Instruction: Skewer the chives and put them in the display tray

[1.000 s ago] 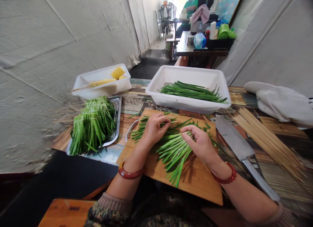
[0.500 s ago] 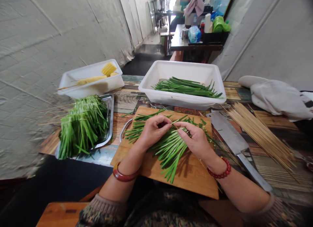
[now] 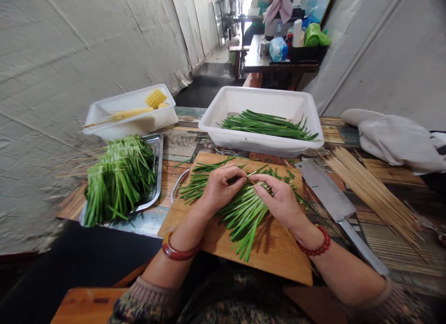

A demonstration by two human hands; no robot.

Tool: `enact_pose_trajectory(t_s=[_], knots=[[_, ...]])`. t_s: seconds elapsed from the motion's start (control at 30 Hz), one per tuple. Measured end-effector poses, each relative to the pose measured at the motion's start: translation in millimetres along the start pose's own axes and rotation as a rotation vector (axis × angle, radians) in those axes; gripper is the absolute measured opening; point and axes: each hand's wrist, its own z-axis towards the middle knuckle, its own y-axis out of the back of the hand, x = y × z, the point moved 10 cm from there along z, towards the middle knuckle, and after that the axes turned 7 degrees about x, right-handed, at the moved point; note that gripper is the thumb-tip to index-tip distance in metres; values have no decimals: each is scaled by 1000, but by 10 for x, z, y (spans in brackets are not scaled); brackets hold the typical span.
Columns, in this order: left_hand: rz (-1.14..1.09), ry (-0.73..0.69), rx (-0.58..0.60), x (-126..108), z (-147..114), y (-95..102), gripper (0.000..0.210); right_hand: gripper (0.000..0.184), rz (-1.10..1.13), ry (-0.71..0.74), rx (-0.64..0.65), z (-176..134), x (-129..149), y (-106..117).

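My left hand [image 3: 223, 187] is closed in a pinch, thumb and forefinger on the pale end of a garlic chive. Close to its fingertips, my right hand [image 3: 277, 196] pinches around a thin bamboo skewer [image 3: 252, 181], mostly hidden by the fingers. Below both hands, a fan of cut garlic chives [image 3: 244, 219] hangs toward me over the wooden cutting board [image 3: 216, 240]. More loose chives [image 3: 193, 187] lie on the board to the left and behind the hands.
Skewered chives [image 3: 116, 180] are heaped on a metal tray [image 3: 158, 168] at left. Behind stand a white tub [image 3: 261, 145] of chives and another tub [image 3: 139, 126] with corn [image 3: 155, 99]. A cleaver [image 3: 327, 189], bamboo skewers [image 3: 376, 194] and pale cloth [image 3: 400, 138] lie at right.
Both hands stay almost in place, fingertips close together over the chives. The whole view has shifted very slightly.
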Motion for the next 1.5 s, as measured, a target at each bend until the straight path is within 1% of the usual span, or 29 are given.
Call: enact_pose_trajectory(t_s=[0.3, 0.37, 0.43, 0.47, 0.53, 0.6, 0.67, 0.77, 0.8, 0.87, 0.93, 1.03, 1.3, 1.4, 1.47, 1.5], knots=[[25, -36, 16, -15, -11, -28, 12, 21, -6, -21, -5, 13, -50, -4], [22, -37, 45, -28, -9, -60, 13, 27, 19, -36, -22, 12, -75, 4], [5, -39, 84, -53, -6, -101, 13, 37, 43, -49, -19, 10, -96, -2], [-10, -40, 101, -68, -6, -117, 14, 39, 44, -50, -11, 10, -98, -8], [-46, -35, 129, -84, -8, -139, 14, 33, 36, -33, -6, 12, -86, -5], [-83, 12, 134, -33, -12, -130, 14, 22, 39, -23, -22, 11, -86, 22], [-140, 110, 68, 107, -26, -44, 16, 16, 52, -33, -39, 8, -107, 46], [-198, 242, -115, 346, -82, 182, 22, 15, 23, -49, -46, -8, -115, 60], [-184, 257, -158, 388, -98, 247, 23, 15, 5, -41, -40, -15, -98, 56], [-107, 252, -182, 408, -103, 322, 21, 14, -33, -13, -24, -32, -46, 39], [-13, 220, -154, 374, -87, 335, 19, 12, -59, 17, -6, -47, 5, 16], [77, 161, -77, 310, -61, 283, 16, 10, -97, 46, 12, -60, 58, -9], [209, 75, 228, 269, -61, 3, 6, 11, -105, 41, 41, -57, 53, -42], [285, 33, 329, 247, -81, -107, 8, 10, -104, 45, 45, -56, 64, -45], [326, 9, 353, 234, -85, -149, 8, 10, -111, 47, 48, -57, 71, -47], [336, 6, 337, 231, -80, -144, 8, 10, -114, 46, 46, -58, 71, -45]])
